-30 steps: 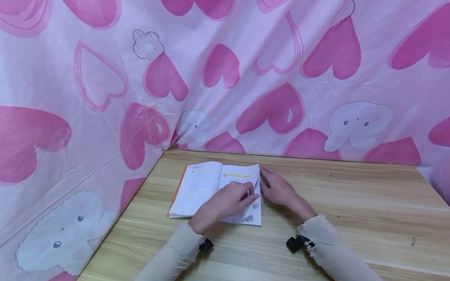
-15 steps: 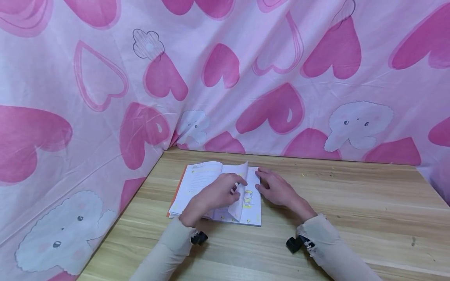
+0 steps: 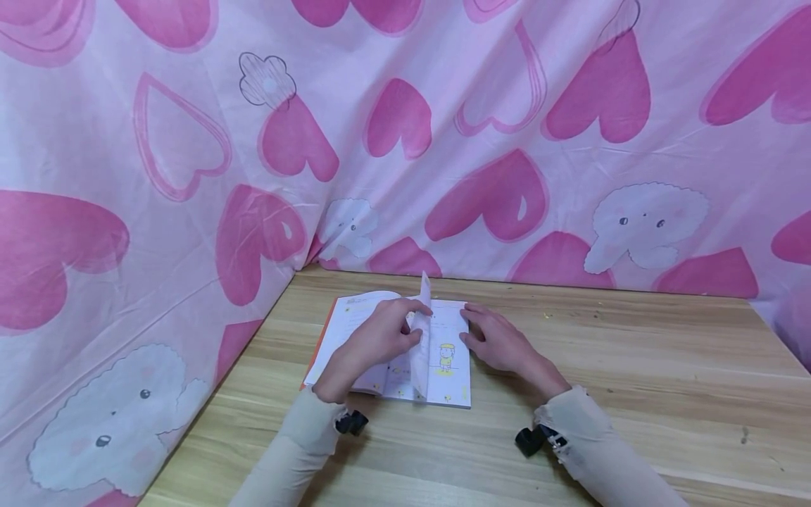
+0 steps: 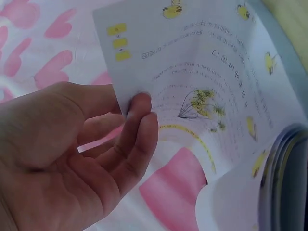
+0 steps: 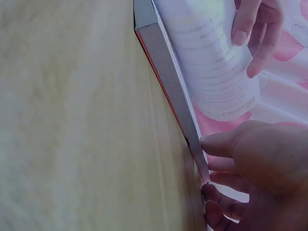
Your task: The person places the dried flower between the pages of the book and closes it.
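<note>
An open book (image 3: pixel 451 331) with an orange cover edge lies on the table, its pages printed with text and small yellow drawings. My left hand (image 3: pixel 374 334) pinches one page (image 3: pixel 419 359) near its outer edge and holds it upright over the middle of the book. In the left wrist view the page (image 4: pixel 144 72) bends in a curve, its edge held between thumb and fingers. My right hand (image 3: pixel 503 341) rests at the book's right edge. The right wrist view shows its thumb and fingertips touching the side of the thick page block (image 5: pixel 168 72), fingers loosely bent.
The book lies on a wood-grain table (image 3: pixel 633 394). Behind and to the left hangs a pink cloth (image 3: pixel 393 183) with hearts and white cartoon animals, meeting the table's back and left edges. Black wrist cameras (image 3: pixel 531 441) sit on both sleeves.
My left hand has moved left, lifting the page from the right side until it stands upright. A yellow figure on the page beneath is now uncovered. My right hand has shifted slightly onto the book's edge.
</note>
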